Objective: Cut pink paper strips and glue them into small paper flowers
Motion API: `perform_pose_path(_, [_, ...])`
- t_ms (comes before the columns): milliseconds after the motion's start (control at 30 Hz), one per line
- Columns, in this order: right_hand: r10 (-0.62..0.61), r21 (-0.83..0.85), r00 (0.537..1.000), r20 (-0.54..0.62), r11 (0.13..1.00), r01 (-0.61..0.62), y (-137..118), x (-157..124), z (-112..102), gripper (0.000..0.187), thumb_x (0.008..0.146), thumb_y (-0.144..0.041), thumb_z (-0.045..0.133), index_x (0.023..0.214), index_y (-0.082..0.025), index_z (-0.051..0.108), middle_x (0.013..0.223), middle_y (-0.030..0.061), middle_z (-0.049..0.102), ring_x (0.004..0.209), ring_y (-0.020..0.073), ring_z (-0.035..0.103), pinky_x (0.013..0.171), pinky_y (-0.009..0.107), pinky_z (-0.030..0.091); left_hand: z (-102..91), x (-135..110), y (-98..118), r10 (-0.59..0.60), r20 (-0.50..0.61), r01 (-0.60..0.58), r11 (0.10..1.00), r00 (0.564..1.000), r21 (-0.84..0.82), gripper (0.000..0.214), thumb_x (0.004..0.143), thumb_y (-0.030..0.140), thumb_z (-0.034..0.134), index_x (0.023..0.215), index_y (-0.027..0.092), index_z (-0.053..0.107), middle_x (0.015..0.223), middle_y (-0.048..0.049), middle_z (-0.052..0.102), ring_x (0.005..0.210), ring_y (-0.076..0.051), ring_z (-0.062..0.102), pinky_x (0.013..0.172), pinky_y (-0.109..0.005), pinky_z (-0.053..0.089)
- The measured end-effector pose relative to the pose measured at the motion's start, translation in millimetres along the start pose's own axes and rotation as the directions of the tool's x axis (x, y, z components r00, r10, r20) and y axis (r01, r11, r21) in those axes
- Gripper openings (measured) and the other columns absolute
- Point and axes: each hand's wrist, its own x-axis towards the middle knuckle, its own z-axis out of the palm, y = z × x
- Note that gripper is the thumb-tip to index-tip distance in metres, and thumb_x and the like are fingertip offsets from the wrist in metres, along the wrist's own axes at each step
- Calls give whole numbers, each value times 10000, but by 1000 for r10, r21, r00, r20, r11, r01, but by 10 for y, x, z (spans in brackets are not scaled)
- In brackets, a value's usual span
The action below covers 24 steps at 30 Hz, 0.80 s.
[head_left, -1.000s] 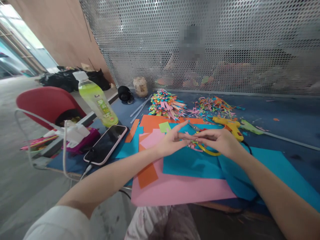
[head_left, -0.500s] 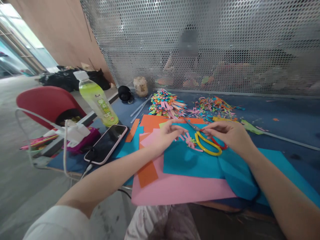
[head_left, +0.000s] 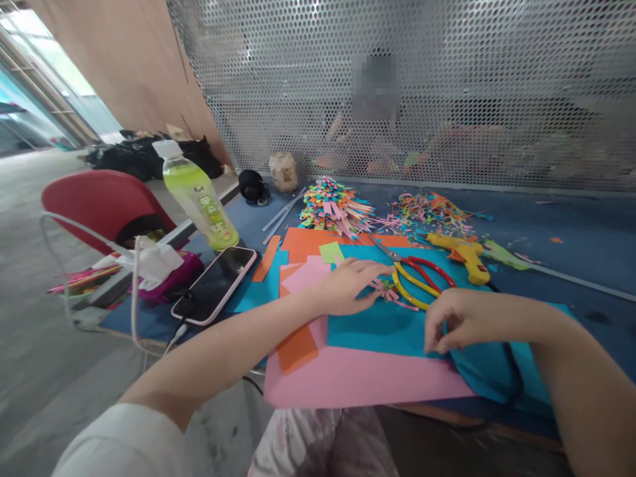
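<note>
My left hand (head_left: 352, 286) is palm down over the blue paper sheet (head_left: 382, 331), fingers stretched out and touching or just over a small fringed pink-and-green paper piece (head_left: 386, 289). My right hand (head_left: 460, 321) hangs over the right part of the blue sheet. Its fingers are loosely bent with a gap to the thumb, and I see nothing held in them. Between the hands, scissors (head_left: 412, 271) with one yellow and one red handle lie with blades pointing away from me. Beyond my right hand rests a yellow hot glue gun (head_left: 464, 255).
A layered cone of fringed paper (head_left: 334, 207) stands at the back, beside a pile of paper scraps (head_left: 432, 212). On the left are a phone (head_left: 216, 285), a drink bottle (head_left: 201, 199) and a purple tissue box (head_left: 166, 278). Pink paper (head_left: 368, 377) lies under the blue sheet.
My right hand has drawn back from the scissors toward me, uncovering the red handle and the glue gun. My left hand has lowered and flattened beside the fringed piece.
</note>
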Motion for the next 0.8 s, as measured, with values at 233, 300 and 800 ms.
perform_pose_path(233, [149, 232, 944, 296, 947, -222, -145, 105, 309, 276, 658, -110, 535, 815, -183, 749, 650, -13, 686, 577, 97, 633, 595, 180, 504, 14, 25, -12, 24, 163, -42, 993, 986, 111, 420, 838, 252, 472, 1251, 184, 446, 1236, -125, 580, 1155, -243, 534, 997, -441, 327])
perform_pose_path(300, [189, 220, 892, 411, 929, -298, -261, 64, 411, 273, 636, -93, 541, 784, -185, 751, 578, -47, 630, 518, 59, 587, 565, 139, 479, 0, 26, -9, 18, 195, -48, 988, 981, 149, 404, 861, 263, 442, 1257, 181, 430, 1246, -115, 574, 1159, -225, 529, 1004, -425, 319])
perform_pose_path(800, [-260, -694, 728, -634, 607, -388, -59, 0, 811, 209, 767, -361, 613, 659, -186, 574, 663, 41, 603, 644, 218, 547, 601, 333, 336, 1, 46, 39, -19, 191, -21, 978, 981, 209, 365, 874, 254, 415, 1229, 172, 434, 1247, -93, 574, 1149, -206, 526, 972, -383, 336])
